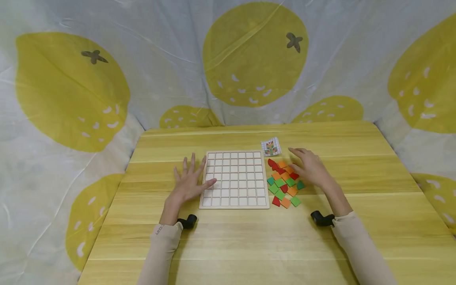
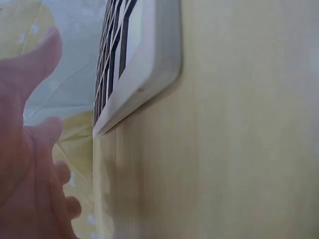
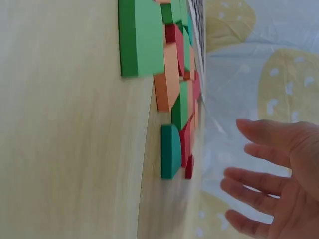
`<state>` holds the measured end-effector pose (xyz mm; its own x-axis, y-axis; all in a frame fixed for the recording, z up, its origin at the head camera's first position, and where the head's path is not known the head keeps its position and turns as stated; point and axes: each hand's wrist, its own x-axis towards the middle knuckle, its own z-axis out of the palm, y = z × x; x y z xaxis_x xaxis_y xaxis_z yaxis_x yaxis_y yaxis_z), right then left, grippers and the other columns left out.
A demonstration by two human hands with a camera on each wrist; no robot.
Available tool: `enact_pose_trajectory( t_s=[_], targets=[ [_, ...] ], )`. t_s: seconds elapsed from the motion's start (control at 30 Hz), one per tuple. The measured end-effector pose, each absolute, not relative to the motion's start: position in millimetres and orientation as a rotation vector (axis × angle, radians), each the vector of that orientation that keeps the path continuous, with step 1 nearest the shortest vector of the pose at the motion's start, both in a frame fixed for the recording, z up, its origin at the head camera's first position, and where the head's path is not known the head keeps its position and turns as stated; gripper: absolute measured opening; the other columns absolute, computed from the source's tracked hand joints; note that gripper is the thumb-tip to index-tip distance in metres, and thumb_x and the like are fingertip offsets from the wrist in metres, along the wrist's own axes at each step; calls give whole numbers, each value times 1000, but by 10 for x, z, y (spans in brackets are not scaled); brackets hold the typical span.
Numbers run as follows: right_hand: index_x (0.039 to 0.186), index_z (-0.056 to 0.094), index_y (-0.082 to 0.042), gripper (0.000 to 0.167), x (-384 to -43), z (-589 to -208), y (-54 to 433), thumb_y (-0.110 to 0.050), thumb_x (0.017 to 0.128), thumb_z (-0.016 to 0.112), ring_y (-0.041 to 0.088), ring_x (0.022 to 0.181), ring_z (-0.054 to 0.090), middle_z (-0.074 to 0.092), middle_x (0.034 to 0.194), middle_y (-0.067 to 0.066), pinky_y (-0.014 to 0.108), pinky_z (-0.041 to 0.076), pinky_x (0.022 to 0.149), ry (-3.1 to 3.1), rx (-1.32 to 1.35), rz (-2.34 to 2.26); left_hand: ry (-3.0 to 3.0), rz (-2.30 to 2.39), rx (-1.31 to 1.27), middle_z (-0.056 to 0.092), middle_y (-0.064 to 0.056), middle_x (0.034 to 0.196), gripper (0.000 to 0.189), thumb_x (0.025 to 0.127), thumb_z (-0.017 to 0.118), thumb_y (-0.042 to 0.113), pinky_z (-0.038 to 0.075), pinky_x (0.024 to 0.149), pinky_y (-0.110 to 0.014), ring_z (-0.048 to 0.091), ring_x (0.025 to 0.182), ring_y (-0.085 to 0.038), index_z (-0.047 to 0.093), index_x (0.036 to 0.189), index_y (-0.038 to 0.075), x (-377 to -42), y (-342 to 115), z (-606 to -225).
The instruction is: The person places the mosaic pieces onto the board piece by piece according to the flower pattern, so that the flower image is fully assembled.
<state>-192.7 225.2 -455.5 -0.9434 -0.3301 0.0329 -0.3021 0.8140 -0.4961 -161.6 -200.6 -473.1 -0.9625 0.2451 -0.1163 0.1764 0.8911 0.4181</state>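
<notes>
A pale wooden grid board (image 1: 235,180) with square cells lies flat on the table. My left hand (image 1: 188,183) is spread at its left edge, the thumb reaching over the lowest left cells; in the left wrist view the fingers (image 2: 42,154) hold nothing. Right of the board lies a loose group of red, orange, green and teal tiles (image 1: 280,189), some overlapping. My right hand (image 1: 311,168) hovers by the upper right of that group, fingers extended and apart. Nothing is between its fingers in the right wrist view, where a teal tile (image 3: 170,152) is nearest.
A small picture card (image 1: 271,147) with a coloured pattern on a grid lies behind the tiles, by the board's top right corner. Black wrist cameras (image 1: 322,218) sit at both cuffs. A lemon-print cloth (image 1: 256,55) hangs behind the wooden table (image 1: 246,245).
</notes>
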Motion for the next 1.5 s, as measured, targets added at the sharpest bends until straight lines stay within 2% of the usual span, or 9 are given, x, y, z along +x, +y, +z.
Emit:
enact_pose_trajectory(
  t_s=[0.17, 0.3, 0.5, 0.6, 0.8, 0.97, 1.13, 1.5],
  targets=[
    [146, 53, 5, 50, -1953, -4616, 2414, -9, 100, 67, 51, 125, 57, 59, 135, 32, 65, 48, 104, 2810, -448, -991, 2741, 711, 379, -17, -18, 173, 107, 92, 66, 64, -16, 116, -78, -17, 158, -48, 3, 168, 23, -1554, -2040, -4754],
    [141, 59, 6, 46, -1975, -4672, 2492, -8, 99, 69, 45, 114, 62, 62, 125, 29, 56, 54, 96, 2737, -405, -1069, 2690, 711, 431, -17, -17, 173, 117, 86, 76, 62, -17, 115, -79, -20, 158, -47, 4, 168, 21, -1533, -2055, -4764],
    [137, 63, 4, 42, -2015, -4724, 2551, -9, 97, 72, 33, 102, 63, 60, 114, 23, 29, 52, 80, 2689, -392, -1118, 2653, 676, 442, -20, -15, 173, 131, 76, 87, 59, -18, 117, -76, -23, 158, -45, 3, 168, 20, -1527, -2074, -4763],
    [136, 65, 2, 41, -2013, -4729, 2579, -11, 98, 72, 28, 97, 63, 61, 110, 20, 23, 49, 75, 2658, -401, -1139, 2640, 655, 451, -20, -16, 173, 137, 71, 90, 58, -18, 118, -75, -24, 157, -45, 2, 168, 19, -1526, -2088, -4755],
    [134, 70, -6, 41, -1997, -4735, 2647, -17, 95, 77, 25, 99, 60, 62, 113, 17, 24, 51, 79, 2606, -456, -1169, 2628, 625, 461, -21, -16, 172, 150, 62, 95, 58, -19, 118, -74, -25, 157, -45, -2, 168, 17, -1542, -2106, -4739],
    [115, 79, -10, 32, -1981, -4760, 2680, -20, 86, 86, 23, 98, 56, 66, 116, 14, 24, 48, 80, 2573, -435, -1178, 2611, 633, 474, -21, -17, 172, 154, 60, 97, 56, -19, 118, -74, -26, 157, -45, -4, 167, 13, -1539, -2114, -4754],
    [101, 79, -7, 25, -1976, -4786, 2659, -19, 82, 90, 20, 90, 57, 71, 107, 12, 21, 49, 76, 2578, -422, -1156, 2599, 624, 479, -23, -17, 172, 154, 61, 96, 58, -19, 118, -74, -26, 157, -44, -7, 167, 13, -1533, -2113, -4763],
    [108, 78, -2, 26, -1985, -4788, 2671, -12, 85, 85, 17, 86, 61, 71, 102, 14, 19, 53, 73, 2563, -453, -1174, 2595, 619, 463, -27, -16, 171, 156, 61, 95, 59, -20, 118, -73, -29, 156, -43, -11, 166, 13, -1521, -2100, -4773]
  ],
)
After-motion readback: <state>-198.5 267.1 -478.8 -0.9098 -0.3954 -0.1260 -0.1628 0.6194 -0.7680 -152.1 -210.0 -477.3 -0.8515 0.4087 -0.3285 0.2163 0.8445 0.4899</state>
